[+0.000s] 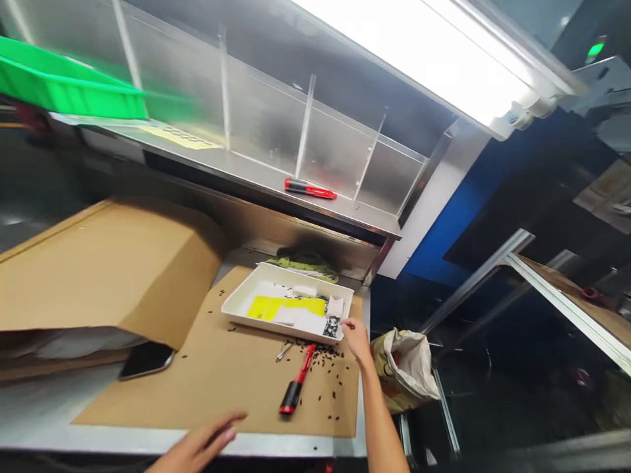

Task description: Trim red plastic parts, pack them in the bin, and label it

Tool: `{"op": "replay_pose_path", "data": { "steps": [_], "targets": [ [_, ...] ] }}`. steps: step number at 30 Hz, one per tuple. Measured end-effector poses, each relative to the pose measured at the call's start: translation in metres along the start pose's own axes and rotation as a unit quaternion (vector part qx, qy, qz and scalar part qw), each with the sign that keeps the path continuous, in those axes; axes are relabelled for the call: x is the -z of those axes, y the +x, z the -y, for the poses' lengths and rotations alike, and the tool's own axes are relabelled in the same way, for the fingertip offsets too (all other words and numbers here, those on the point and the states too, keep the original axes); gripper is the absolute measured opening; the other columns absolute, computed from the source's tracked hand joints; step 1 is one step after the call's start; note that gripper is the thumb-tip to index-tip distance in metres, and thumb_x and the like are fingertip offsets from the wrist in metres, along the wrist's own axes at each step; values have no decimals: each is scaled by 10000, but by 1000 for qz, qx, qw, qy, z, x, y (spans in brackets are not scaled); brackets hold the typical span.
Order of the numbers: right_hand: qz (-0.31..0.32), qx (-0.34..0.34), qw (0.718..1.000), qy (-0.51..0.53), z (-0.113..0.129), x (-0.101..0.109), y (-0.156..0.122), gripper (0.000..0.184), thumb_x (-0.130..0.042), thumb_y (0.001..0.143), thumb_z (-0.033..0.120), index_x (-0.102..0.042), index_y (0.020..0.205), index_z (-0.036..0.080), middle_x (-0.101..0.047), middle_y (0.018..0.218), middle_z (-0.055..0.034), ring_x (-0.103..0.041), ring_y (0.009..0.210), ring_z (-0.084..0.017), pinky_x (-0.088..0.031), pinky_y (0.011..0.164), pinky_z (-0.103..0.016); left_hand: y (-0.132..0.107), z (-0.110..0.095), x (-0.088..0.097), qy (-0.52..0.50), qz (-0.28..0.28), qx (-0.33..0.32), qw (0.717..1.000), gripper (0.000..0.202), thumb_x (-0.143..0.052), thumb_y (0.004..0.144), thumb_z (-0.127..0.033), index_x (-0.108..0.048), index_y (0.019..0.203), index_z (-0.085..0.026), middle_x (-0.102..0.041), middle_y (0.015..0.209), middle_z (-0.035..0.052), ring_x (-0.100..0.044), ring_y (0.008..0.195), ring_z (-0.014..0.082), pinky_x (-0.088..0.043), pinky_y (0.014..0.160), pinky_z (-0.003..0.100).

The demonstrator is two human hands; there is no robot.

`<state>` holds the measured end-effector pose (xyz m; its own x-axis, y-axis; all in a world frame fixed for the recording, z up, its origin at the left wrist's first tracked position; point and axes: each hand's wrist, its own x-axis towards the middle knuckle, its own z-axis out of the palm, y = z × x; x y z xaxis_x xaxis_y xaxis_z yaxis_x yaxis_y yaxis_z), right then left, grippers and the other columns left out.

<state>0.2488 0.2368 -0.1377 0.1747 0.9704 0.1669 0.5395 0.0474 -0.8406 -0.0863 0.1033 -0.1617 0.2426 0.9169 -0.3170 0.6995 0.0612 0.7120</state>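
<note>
Tray, white, shallow: lay on the cardboard sheet, toward its far side, with small dark pieces inside. Seemed light, fairly stiff, probably smooth; opposite rims looked the best hold, kept level, since loose pieces would likely slide. Right hand: at the right rim, fingertips drawn narrow; whether they gripped anything could not be told. Left hand: at the sheet's front edge, fingers loosely extended, nothing visibly held.
</note>
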Motion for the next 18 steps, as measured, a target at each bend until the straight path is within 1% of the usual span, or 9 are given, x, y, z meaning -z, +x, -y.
{"op": "replay_pose_path", "data": {
  "steps": [2,3,5,6,8,10,13,15,18],
  "targets": [
    [-4,3,1000,-26,1,3,24,217,-579,853,193,-765,964,173,-752,1012,-74,-656,1001,-217,-469,951,-357,30,-26,41,10,-51,-68,996,712,-395,823,-721,-691,1282,-265,-695,1351,35,-621,1283,288,-460,1125,368],
    [-6,5,999,-40,3,2,34,237,-565,859,196,-772,974,186,-755,1016,-72,-648,1024,-223,-454,968,-354,48,-42,61,41,-76,-96,992,708,-355,855,-690,-687,1278,-229,-702,1339,58,-643,1251,281,-486,1096,355],
    [-8,4,998,-68,8,-2,54,290,-530,875,199,-785,1014,206,-758,1015,-71,-639,1042,-231,-423,997,-346,90,-76,96,142,-149,-152,967,649,-276,931,-585,-690,1241,-192,-718,1299,85,-672,1183,262,-537,1013,338],
    [-9,1,996,-84,12,-5,63,310,-518,884,201,-788,1036,211,-756,1017,-75,-637,1043,-234,-409,1007,-345,113,-93,109,165,-168,-157,959,594,-292,946,-530,-693,1217,-185,-724,1275,96,-671,1168,267,-538,1005,352],
    [-11,-8,993,-116,20,-14,82,331,-505,905,214,-790,1074,219,-744,1044,-95,-630,1060,-245,-393,1013,-346,162,-121,129,198,-199,-161,946,502,-307,975,-403,-670,1232,-170,-700,1285,120,-635,1195,281,-497,1051,409],
    [-12,-22,989,-147,29,-25,102,336,-497,929,238,-792,1089,225,-725,1089,-121,-605,1118,-268,-395,999,-348,211,-142,140,229,-214,-166,935,428,-345,993,-303,-648,1259,-160,-662,1317,138,-576,1253,293,-463,1075,438],
    [-9,-47,981,-189,42,-46,135,338,-485,958,269,-799,1077,236,-699,1150,-149,-564,1187,-303,-416,962,-354,273,-159,146,275,-202,-166,925,307,-499,967,-208,-655,1221,-137,-656,1270,144,-552,1254,300,-458,1051,472],
    [-6,-71,974,-215,48,-62,155,329,-492,963,272,-798,1083,252,-685,1185,-157,-569,1180,-316,-442,922,-361,304,-163,145,298,-179,-167,923,248,-605,942,-218,-670,1168,-136,-664,1237,127,-556,1249,294,-449,1056,499],
    [1,-115,961,-253,54,-87,178,295,-538,957,258,-775,1133,256,-684,1201,-149,-596,1168,-315,-478,884,-379,334,-159,141,310,-132,-171,926,198,-664,939,-271,-696,1090,-146,-701,1160,98,-614,1182,270,-454,1067,524]
  ]
}}
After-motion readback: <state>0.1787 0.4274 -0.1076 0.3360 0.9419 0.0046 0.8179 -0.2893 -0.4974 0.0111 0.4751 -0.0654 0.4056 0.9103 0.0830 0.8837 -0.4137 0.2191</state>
